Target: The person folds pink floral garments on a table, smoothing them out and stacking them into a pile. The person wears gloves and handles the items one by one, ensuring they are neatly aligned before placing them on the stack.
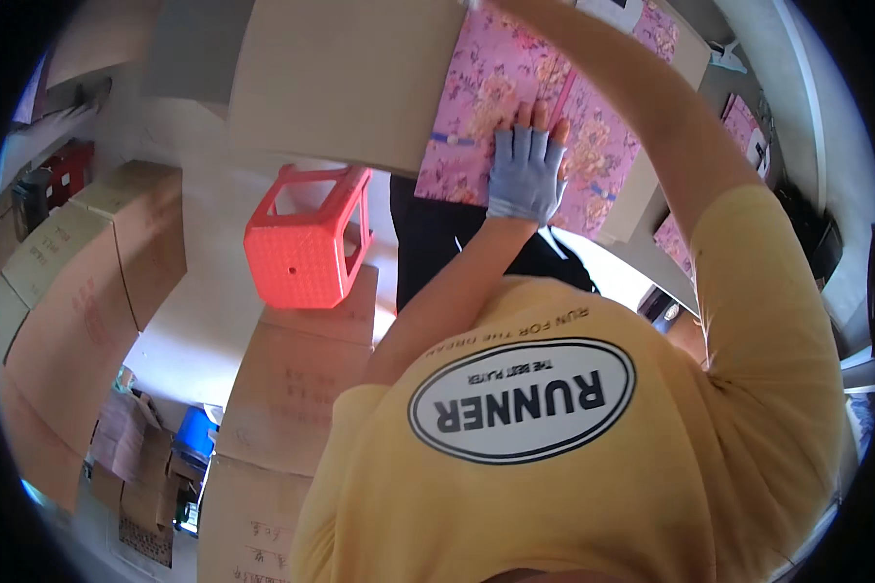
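Observation:
My left hand, in a light grey glove with bare fingertips, lies flat with its fingers stretched out on a pink flower-patterned panel. A pink line runs along the panel's middle, and small blue strips cross it at the sides. My right forearm reaches over the panel's far right part to the top edge. The right hand is cut off there, so its fingers and anything in them are hidden. A white piece with a dark mark lies at the panel's far end.
A broad tan board spreads left of the panel. More pink flowered pieces lie at the right. A red plastic stool stands by cardboard boxes. Further boxes line the left, near a blue container.

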### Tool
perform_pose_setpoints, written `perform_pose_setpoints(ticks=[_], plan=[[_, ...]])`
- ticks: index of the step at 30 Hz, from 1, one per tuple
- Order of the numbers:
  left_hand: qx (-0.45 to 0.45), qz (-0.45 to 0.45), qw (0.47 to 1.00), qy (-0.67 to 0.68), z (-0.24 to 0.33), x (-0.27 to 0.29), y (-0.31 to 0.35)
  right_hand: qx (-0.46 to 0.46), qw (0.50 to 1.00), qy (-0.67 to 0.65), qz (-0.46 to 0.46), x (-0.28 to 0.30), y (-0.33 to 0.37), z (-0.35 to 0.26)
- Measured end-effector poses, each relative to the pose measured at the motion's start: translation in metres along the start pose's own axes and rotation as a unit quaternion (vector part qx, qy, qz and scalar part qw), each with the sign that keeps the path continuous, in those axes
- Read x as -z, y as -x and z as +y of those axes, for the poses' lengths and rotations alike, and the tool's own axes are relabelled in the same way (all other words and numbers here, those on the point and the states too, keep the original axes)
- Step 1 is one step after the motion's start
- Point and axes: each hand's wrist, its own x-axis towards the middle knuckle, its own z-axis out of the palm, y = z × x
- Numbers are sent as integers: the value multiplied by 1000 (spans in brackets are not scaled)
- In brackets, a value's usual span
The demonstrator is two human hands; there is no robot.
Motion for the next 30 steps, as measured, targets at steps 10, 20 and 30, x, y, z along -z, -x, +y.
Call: perform_pose_setpoints(ticks=[10,20,30], plan=[[-58,87,991,-81,-11,-27,-1,400,858,-318,-50,-77,192,-195],[-176,28,978,-112,-22,24,-21,-379,461,-787,-158,-77,415,-59],[-266,6,945,-189,-44,26,-45,-485,196,-849,78,-133,430,-50]])
